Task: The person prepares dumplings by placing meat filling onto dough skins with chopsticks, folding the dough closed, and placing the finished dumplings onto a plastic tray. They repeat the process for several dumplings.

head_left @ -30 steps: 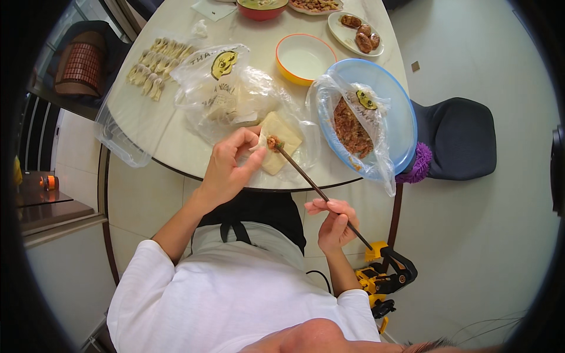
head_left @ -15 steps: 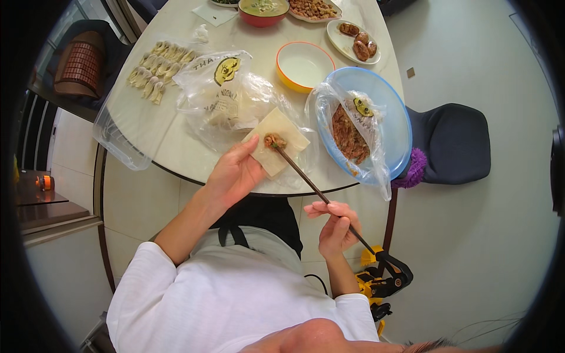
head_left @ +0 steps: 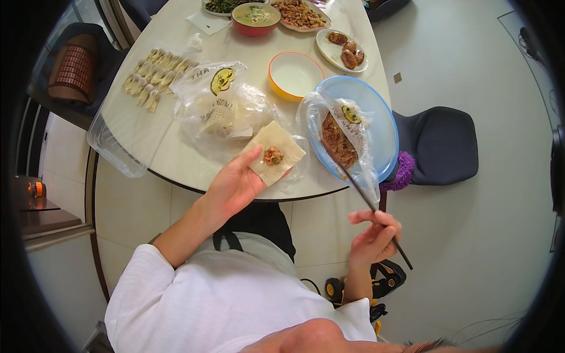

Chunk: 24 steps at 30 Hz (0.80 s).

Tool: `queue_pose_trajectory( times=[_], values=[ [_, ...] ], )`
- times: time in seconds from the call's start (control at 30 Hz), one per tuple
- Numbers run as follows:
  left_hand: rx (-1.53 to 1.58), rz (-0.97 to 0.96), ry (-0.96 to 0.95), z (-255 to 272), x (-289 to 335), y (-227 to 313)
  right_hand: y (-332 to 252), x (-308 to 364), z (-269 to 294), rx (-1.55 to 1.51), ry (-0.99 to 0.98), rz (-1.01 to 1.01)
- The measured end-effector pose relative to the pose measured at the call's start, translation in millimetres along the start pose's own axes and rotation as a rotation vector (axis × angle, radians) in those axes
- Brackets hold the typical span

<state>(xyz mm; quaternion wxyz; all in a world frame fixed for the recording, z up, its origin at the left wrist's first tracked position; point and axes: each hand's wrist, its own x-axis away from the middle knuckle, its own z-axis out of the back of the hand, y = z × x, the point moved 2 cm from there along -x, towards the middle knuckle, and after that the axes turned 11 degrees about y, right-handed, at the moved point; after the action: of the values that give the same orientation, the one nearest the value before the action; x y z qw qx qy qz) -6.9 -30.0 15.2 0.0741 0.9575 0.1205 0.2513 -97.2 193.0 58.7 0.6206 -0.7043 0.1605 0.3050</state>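
A square wonton wrapper (head_left: 286, 147) lies on my left hand (head_left: 238, 179), its edge pinned under the thumb. A small lump of meat filling (head_left: 273, 156) sits near the wrapper's middle. My right hand (head_left: 376, 236) grips dark chopsticks (head_left: 365, 197), whose tips reach the minced meat (head_left: 337, 141) at the near side of its bag. That meat rests in a clear plastic bag (head_left: 368, 138) inside a blue oval basin (head_left: 388, 126). Left of the basin, another plastic bag (head_left: 197, 109) holds pale wrappers.
Folded wontons (head_left: 156, 73) stand in rows at the table's left, above a clear plastic container (head_left: 120, 147). An orange-rimmed bowl (head_left: 296, 76), a red soup bowl (head_left: 256, 29) and a plate with browned pieces (head_left: 325, 44) are farther back. A dark chair (head_left: 441, 144) stands right of the table.
My right hand has drawn the chopsticks off the wrapper and carried them right to the meat in the basin. The lump of filling stays on the wrapper in my left hand.
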Motion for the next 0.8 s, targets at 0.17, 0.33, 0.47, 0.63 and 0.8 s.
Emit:
queue_pose_trajectory(
  times=[0.17, 0.33, 0.47, 0.63, 0.8],
  values=[
    [0.017, 0.042, 0.025, -2, 1, -2, 24, -22, 11, 0.372, -0.013, -0.037],
    [0.034, 0.079, -0.020, 0, -1, -1, 46, -29, 20, 0.344, 0.020, -0.168],
    [0.014, 0.073, -0.004, -5, 5, 4, 44, -24, 27, 0.291, 0.058, -0.287],
    [0.304, 0.217, -0.139, -6, 12, 16, 39, 9, 49, 0.208, 0.191, -0.692],
    [0.340, 0.176, -0.282, -7, 12, 23, -10, 9, 2, 0.376, -0.097, -0.441]
  ],
)
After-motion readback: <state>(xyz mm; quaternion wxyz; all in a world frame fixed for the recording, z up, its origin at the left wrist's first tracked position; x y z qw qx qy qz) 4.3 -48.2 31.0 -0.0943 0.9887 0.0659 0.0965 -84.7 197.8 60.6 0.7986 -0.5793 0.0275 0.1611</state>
